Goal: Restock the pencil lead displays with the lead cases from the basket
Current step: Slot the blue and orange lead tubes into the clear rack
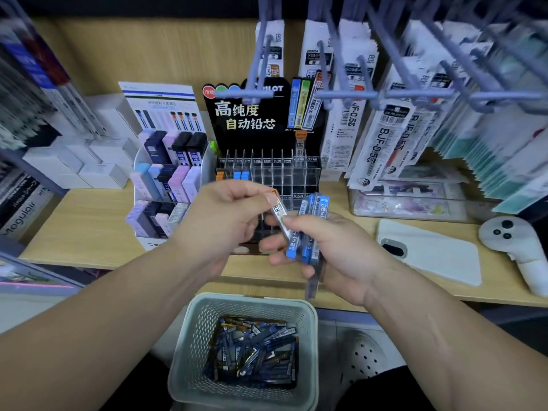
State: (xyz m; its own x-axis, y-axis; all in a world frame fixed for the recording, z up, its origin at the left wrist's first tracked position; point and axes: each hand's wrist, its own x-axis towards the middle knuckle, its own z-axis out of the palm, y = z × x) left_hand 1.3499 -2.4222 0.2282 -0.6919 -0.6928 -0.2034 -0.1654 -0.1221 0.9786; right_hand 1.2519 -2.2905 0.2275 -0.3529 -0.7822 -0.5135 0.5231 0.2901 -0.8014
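My left hand (228,215) pinches the top of an orange-capped lead case (280,215) marked HB. My right hand (323,250) grips a bundle of several blue lead cases (311,226), fanned upright, and the HB case's lower end touches that bundle. Both hands hover in front of the clear acrylic display rack (267,176), which holds an orange case and two blue cases at its left end and one tall orange-capped case at the back. Below, a grey-green mesh basket (189,345) holds several more lead cases (255,351).
A white tiered stand of pastel and dark lead boxes (166,185) stands left of the rack. Refill packs hang from blue hooks (385,120) to the right. A white phone (430,250) and a white controller (516,244) lie on the wooden shelf (89,226).
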